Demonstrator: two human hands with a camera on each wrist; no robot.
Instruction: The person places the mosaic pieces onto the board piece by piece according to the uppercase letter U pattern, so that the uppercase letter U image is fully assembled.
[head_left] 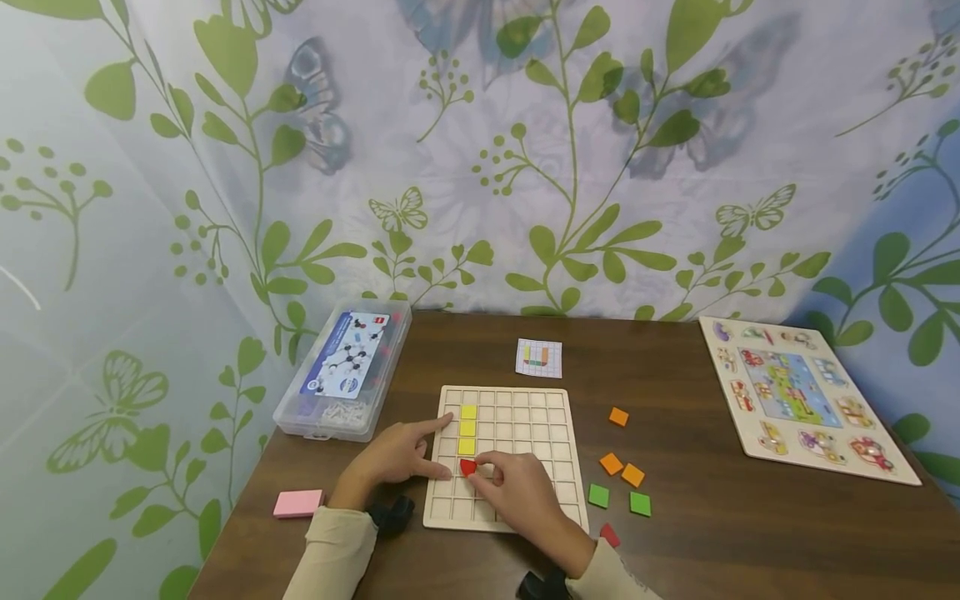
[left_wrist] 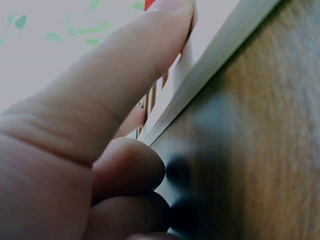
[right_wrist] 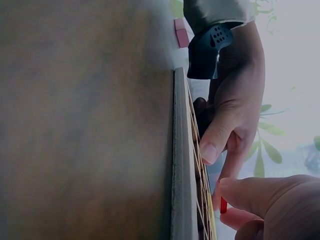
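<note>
A wooden grid board lies on the table, with a column of yellow square tiles in its left part. My right hand pinches a small red tile with a rounded side between thumb and fingertips, right at the cell below the lowest yellow tile. In the right wrist view the red tile stands tilted on edge over the board. My left hand rests at the board's left side, index finger and thumb stretched onto it. Its other fingers are bent beside the board's edge.
Right of the board lie several orange tiles, green tiles and another red tile. Behind it is a pattern card. A clear plastic case and pink block stand left; a picture puzzle board lies far right.
</note>
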